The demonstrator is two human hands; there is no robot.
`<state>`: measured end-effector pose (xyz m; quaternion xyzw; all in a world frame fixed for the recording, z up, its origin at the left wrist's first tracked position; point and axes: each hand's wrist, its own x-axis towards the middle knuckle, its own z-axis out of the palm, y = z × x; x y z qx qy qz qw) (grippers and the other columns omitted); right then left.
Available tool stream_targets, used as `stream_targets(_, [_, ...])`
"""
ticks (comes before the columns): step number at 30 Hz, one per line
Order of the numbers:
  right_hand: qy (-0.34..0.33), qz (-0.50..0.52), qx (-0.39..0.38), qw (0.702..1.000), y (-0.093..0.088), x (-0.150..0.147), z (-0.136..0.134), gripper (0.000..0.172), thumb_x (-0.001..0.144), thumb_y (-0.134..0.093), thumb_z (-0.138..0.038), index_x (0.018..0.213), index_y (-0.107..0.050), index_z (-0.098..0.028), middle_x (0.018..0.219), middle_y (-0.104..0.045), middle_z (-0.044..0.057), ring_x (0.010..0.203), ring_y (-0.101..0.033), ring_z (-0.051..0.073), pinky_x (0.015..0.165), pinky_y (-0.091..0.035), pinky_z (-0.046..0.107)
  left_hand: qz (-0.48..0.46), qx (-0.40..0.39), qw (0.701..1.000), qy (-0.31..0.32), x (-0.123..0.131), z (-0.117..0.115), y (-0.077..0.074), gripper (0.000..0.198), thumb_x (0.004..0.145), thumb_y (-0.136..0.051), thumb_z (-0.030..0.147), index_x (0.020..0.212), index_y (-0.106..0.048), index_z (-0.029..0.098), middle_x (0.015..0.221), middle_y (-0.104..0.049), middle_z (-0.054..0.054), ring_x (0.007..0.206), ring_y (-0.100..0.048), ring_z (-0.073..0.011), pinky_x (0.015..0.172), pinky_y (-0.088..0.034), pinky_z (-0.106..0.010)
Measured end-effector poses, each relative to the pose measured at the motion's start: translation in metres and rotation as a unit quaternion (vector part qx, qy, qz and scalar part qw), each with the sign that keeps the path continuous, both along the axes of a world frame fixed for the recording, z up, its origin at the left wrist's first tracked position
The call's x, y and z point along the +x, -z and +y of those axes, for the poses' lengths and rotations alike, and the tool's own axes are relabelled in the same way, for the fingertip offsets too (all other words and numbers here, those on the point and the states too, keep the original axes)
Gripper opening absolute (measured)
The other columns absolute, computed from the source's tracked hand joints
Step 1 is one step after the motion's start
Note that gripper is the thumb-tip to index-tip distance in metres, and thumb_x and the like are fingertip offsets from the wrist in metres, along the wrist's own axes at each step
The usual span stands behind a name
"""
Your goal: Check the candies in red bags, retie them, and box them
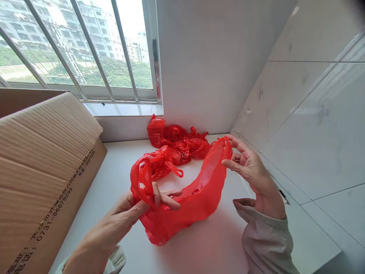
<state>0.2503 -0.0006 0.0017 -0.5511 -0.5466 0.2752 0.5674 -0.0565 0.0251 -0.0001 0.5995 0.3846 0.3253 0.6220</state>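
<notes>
A red plastic bag (185,213) is stretched between my two hands above the white surface, its mouth spread and facing up. My left hand (139,205) grips one end of the bag, with a handle loop standing up over the thumb and the fingers reaching across the rim. At the opposite end, my right hand (245,160) holds the other handle by the fingertips, the thumb near the bag's edge. What lies inside the bag cannot be made out. Just behind it is a heap of crumpled red plastic bags (176,146), some knotted.
On the left stands a large open cardboard box (48,171) with printed writing, one flap folded outward. The white tabletop (211,247) runs back to a wall below a barred window (85,49). Marble-look tiles (319,114) cover the right-hand wall.
</notes>
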Motion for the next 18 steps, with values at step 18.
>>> stream_targets(18, [-0.06, 0.016, 0.033, 0.998, -0.005, -0.032, -0.001, 0.01, 0.077, -0.076, -0.026, 0.085, -0.07, -0.024, 0.072, -0.061, -0.003, 0.06, -0.053, 0.011, 0.055, -0.048, 0.023, -0.069, -0.083, 0.992, -0.068, 0.019, -0.008, 0.009, 0.036, 0.091, -0.053, 0.058, 0.11, -0.043, 0.03, 0.08, -0.044, 0.002, 0.06, -0.038, -0.0107, 0.058, -0.04, -0.018])
